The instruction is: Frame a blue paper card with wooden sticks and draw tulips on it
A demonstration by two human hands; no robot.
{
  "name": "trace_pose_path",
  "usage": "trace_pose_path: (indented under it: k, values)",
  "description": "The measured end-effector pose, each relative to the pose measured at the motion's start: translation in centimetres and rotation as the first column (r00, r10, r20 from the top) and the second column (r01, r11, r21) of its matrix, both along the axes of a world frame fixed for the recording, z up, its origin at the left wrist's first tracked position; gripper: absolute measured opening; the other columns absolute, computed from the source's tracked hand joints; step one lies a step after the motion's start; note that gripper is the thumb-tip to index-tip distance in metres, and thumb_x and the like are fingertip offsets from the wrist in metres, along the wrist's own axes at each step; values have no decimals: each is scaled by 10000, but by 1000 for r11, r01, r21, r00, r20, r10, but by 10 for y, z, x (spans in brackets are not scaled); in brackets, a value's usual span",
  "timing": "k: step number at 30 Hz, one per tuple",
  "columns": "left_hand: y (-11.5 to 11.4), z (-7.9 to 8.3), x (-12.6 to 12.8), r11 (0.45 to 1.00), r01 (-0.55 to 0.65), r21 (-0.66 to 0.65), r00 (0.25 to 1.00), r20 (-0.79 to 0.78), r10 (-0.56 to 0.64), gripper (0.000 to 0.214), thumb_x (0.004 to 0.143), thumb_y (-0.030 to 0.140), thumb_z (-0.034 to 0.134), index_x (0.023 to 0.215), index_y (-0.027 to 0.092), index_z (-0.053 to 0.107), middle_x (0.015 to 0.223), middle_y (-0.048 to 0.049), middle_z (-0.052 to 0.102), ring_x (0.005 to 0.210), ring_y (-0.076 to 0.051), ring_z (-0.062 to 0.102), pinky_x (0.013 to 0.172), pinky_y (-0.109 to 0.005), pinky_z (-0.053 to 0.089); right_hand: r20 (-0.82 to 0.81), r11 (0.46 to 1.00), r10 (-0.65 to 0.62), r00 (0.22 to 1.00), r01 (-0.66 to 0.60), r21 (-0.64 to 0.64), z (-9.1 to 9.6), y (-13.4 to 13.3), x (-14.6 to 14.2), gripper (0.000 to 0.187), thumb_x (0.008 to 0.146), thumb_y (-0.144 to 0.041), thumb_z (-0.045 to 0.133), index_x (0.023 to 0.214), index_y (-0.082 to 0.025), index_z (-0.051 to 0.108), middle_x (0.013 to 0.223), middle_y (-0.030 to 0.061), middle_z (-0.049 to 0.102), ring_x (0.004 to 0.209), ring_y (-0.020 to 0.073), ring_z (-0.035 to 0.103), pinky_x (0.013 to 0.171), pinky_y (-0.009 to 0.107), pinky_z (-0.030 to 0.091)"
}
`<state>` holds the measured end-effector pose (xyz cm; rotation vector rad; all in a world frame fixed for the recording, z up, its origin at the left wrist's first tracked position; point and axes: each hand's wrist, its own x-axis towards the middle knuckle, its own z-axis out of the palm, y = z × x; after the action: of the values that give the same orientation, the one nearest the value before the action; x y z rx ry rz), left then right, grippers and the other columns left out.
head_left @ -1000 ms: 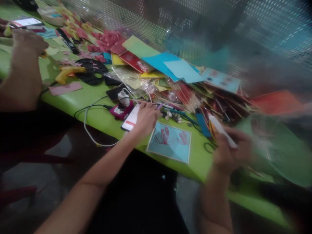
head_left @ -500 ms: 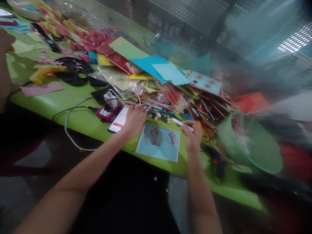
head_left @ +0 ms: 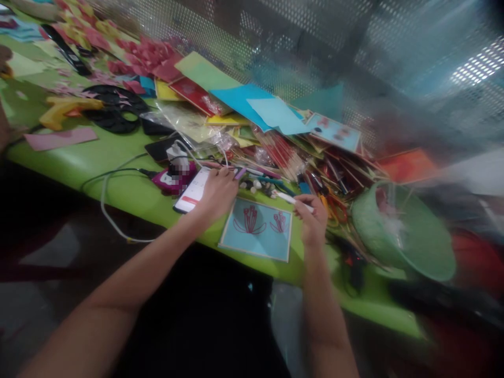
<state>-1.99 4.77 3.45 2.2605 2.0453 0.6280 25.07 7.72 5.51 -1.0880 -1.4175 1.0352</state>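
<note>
A light blue card [head_left: 258,233] with red flower shapes lies near the front edge of the green table [head_left: 118,184]. My left hand [head_left: 218,191] rests at the card's upper left corner, fingers curled, partly over a white phone [head_left: 191,191]; a pinkish strip pokes out at its fingertips. My right hand [head_left: 313,218] is at the card's upper right corner, fingers pinched around a thin white stick [head_left: 291,198] that points left over small pale pebbles [head_left: 255,185].
A heap of coloured paper sheets [head_left: 244,102], sticks and cards covers the table behind. A green bowl [head_left: 401,236] sits at right. A pink device [head_left: 173,178] with a cable [head_left: 106,199], a yellow glue gun [head_left: 63,107] and black rings [head_left: 114,110] lie left.
My right hand came in from the right with the white stick and now sits at the card's corner. The view shifted right; another person's arm at left left the view.
</note>
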Motion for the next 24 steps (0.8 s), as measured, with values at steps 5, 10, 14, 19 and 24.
trace_pose_path:
  k: [5,10,14,19,24]
  values:
    - [-1,5,1,999,-34,1,999,43,34,170,924,144,540,900,204,697,1059,-176,722,1197,-385,554,968,-522,443,-2,1000,5,1000,-5,-11,0,0,3,266,787,-432,790,905,-203,729,725,-17,658,592,122,568,569,262,454]
    - [-3,14,7,1000,-5,25,987,163,1,198,1017,298,540,952,198,698,1107,-153,729,1185,-354,616,1010,-483,463,11,1000,19,1000,-19,-6,1,-2,4,253,798,-431,789,917,-215,737,703,-22,649,588,128,570,571,266,458]
    - [-4,14,14,997,74,14,947,311,-74,207,1048,362,540,1019,210,677,972,-78,754,941,-271,710,887,-398,511,19,999,48,999,-48,-11,2,-4,2,249,799,-441,783,906,-220,741,690,-23,647,590,132,577,579,272,472]
    - [-5,9,23,978,205,41,842,501,-198,142,1030,351,588,1013,227,654,972,-19,756,887,-190,721,801,-297,533,-3,998,53,999,-53,-37,4,-7,-1,218,792,-411,808,893,-226,753,701,-23,662,598,129,585,587,268,489]
    - [0,-1,26,961,266,78,727,639,-253,146,1009,349,611,986,217,669,908,-15,732,797,-158,692,751,-277,560,-9,996,66,998,-66,-51,5,-9,0,205,792,-398,813,891,-227,757,721,-16,677,609,131,584,603,273,509]
